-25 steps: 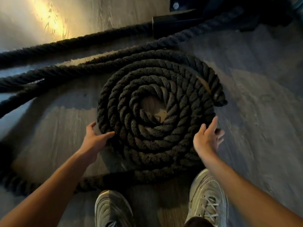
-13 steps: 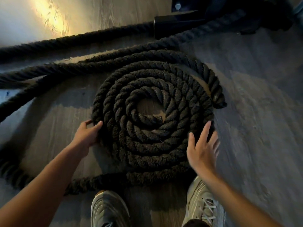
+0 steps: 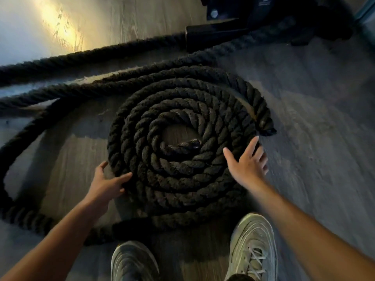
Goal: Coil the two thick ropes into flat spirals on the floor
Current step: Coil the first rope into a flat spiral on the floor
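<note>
A thick dark twisted rope lies in a flat spiral (image 3: 182, 147) on the grey wood floor, its taped end (image 3: 182, 146) at the centre. Its loose tail (image 3: 18, 151) loops out to the left and round under the spiral's near edge. My left hand (image 3: 107, 183) rests fingers apart against the spiral's near-left rim. Spread flat, my right hand (image 3: 246, 162) lies on the spiral's right side. A second rope (image 3: 81, 57) runs straight across the floor beyond the spiral.
A black metal base (image 3: 219, 34) of some equipment stands at the top, where both ropes lead. My two grey trainers (image 3: 253, 244) stand right below the spiral. A bright patch of light falls on the floor at top left.
The spiral has turned and tightened, so the taped end now shows in the centre. My right hand has slid up and onto the coil's right side; my left stays at the near-left rim.
</note>
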`<state>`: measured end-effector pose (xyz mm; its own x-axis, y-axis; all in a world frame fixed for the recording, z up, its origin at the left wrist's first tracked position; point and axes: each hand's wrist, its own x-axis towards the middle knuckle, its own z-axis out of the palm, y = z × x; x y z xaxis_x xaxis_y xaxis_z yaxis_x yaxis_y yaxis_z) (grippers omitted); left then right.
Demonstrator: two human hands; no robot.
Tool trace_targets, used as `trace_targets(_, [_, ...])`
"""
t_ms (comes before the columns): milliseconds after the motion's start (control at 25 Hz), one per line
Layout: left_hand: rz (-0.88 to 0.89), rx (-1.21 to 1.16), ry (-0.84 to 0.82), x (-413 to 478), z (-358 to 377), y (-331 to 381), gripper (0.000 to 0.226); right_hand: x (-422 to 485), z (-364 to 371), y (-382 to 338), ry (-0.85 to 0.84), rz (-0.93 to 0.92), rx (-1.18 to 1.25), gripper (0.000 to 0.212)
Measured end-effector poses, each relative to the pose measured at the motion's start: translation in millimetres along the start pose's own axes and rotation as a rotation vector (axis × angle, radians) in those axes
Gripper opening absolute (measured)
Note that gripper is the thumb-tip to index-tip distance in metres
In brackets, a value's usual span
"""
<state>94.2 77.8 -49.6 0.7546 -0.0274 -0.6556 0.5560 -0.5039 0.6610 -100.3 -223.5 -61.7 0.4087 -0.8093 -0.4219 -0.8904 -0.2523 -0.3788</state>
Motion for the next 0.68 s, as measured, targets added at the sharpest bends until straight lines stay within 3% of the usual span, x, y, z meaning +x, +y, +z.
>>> trace_targets(240, [-0.100,0.086,-0.066,-11,-2,-18,0.094,22,-15,-4,0.002,-0.112,-0.015,0.090])
trace_targets(360, [-0.038,-0.005,-0.006,4,-5,1,0.086,-35,13,3,0.100,-0.076,0.038,0.084])
trace_targets(480, [0.063,-0.045,0.051,25,-12,23,0.071,-90,39,10,0.030,-0.035,0.037,0.092])
trace_targets(680, [0.153,0.060,0.044,32,-14,27,0.069,-73,40,8,0.040,-0.064,-0.077,0.095])
